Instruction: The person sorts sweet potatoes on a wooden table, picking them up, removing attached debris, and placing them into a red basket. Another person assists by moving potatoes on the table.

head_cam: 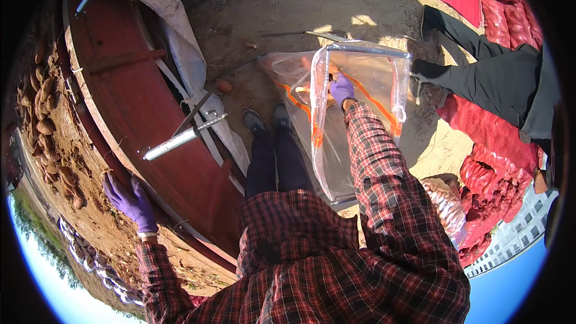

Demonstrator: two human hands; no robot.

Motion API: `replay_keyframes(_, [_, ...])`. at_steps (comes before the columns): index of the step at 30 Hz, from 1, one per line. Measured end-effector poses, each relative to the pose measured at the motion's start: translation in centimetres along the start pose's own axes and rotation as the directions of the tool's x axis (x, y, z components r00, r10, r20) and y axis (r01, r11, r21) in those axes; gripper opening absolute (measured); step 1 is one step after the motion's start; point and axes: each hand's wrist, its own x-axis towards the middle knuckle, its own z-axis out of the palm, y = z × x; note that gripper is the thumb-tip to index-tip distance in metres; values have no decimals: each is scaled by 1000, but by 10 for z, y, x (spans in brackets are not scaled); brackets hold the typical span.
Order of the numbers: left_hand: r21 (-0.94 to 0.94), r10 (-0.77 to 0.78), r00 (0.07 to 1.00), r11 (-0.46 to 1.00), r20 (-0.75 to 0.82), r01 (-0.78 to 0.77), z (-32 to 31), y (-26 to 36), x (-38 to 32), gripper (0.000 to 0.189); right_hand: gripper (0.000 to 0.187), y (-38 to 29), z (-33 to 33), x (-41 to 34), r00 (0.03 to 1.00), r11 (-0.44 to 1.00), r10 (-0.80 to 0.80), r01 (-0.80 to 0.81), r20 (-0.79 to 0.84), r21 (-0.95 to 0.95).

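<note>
My left hand (pixel 131 207), in a purple glove, rests with fingers apart at the rim of a soil-covered bed (pixel 101 216). Long brown tubers (pixel 47 126), like sweet potatoes, lie on the soil beyond it. My right hand (pixel 342 87), also gloved, reaches down through the mouth of a clear plastic bag (pixel 297 65) with orange stripes. A rectangular frame (pixel 369 49) spreads that mouth. The fingers of this hand are curled beside a small pale orange piece (pixel 303 89); what lies under them is hidden.
A red metal side panel (pixel 148 108) with a spring (pixel 180 139) flanks my legs. White sheeting (pixel 184 49) hangs along it. A person in dark trousers (pixel 481 76) is at right, near filled red mesh sacks (pixel 490 180). One tuber (pixel 224 86) lies on the ground.
</note>
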Motion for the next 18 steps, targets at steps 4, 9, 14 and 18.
replay_keyframes(4, [-20,-35,997,999,66,36,-9,7,-2,61,42,3,28,62,984,945,-105,143,142,-293])
replay_keyframes(9, [-134,-53,991,988,127,70,-7,13,9,63,43,23,77,95,975,910,-57,138,213,-391])
replay_keyframes(14, [-119,-120,978,983,171,141,-17,16,-3,63,45,10,95,94,965,901,-68,169,254,-400])
replay_keyframes(18, [-88,-109,979,988,172,126,-16,18,2,63,46,21,83,81,969,917,-65,152,237,-369])
